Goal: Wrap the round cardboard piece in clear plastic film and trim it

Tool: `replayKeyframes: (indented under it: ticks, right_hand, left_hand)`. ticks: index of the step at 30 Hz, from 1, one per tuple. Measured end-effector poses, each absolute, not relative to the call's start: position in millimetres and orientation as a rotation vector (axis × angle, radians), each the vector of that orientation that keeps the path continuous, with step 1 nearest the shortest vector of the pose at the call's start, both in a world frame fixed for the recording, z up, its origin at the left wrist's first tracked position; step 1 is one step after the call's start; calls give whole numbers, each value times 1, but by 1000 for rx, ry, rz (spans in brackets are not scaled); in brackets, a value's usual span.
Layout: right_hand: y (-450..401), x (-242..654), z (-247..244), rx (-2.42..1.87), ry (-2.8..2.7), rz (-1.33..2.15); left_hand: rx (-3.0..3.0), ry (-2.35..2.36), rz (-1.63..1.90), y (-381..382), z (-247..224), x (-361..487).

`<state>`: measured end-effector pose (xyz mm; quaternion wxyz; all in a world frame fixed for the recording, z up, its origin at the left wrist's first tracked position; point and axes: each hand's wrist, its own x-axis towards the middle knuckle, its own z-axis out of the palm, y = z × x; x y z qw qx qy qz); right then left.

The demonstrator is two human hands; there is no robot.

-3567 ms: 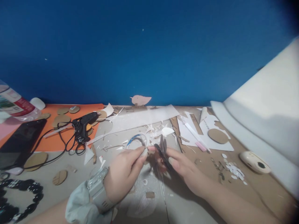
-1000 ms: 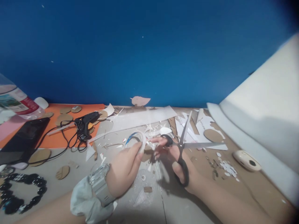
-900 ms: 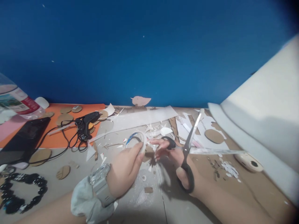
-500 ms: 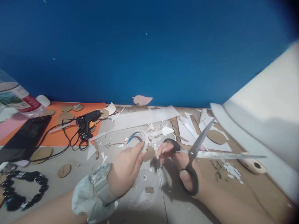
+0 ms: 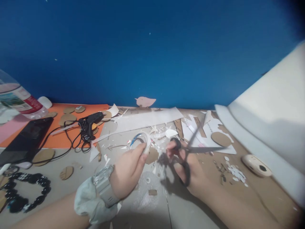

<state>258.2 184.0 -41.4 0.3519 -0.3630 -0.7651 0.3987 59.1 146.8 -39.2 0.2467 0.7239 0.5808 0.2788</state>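
My left hand (image 5: 130, 168), with a watch and a pale scrunchie at the wrist, grips a white ring-shaped roll of tape (image 5: 147, 141) between thumb and fingers. To its right, my right hand (image 5: 188, 168) has its fingers through the black handles of a pair of scissors (image 5: 188, 149). The blades are spread apart and blurred, pointing right and up over white paper. Between my hands lie a brown cardboard piece (image 5: 152, 155) and white scraps.
A black glue gun (image 5: 89, 124) with its cable lies on orange paper (image 5: 71, 140) at the left, near a bottle (image 5: 22, 101), phone (image 5: 26, 138) and bead bracelet (image 5: 27, 190). White discs (image 5: 235, 172) and a cream device (image 5: 256, 165) sit at the right.
My right hand and the scissors have moved left, and the blades have shifted up and left. My left hand with the tape has hardly moved.
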Motion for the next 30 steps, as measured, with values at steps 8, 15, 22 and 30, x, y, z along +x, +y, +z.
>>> replayKeyframes:
  ticks: [8,15,22,30]
  right_hand:
    - [184,247,-34,-1270,-2244,724]
    - [184,245,-34,-1316,-2286,651]
    - [181,243,-30,-1296,-2325,647]
    - [183,242,-31,-1308,-2385,622]
  left_hand:
    - [1975,1566,1057,148,-43,56]
    - [2036,1614,1139,146,-50,56]
    - [1973,1512,978,150,-35,58]
    - [1938,1522,913,152,-36,58]
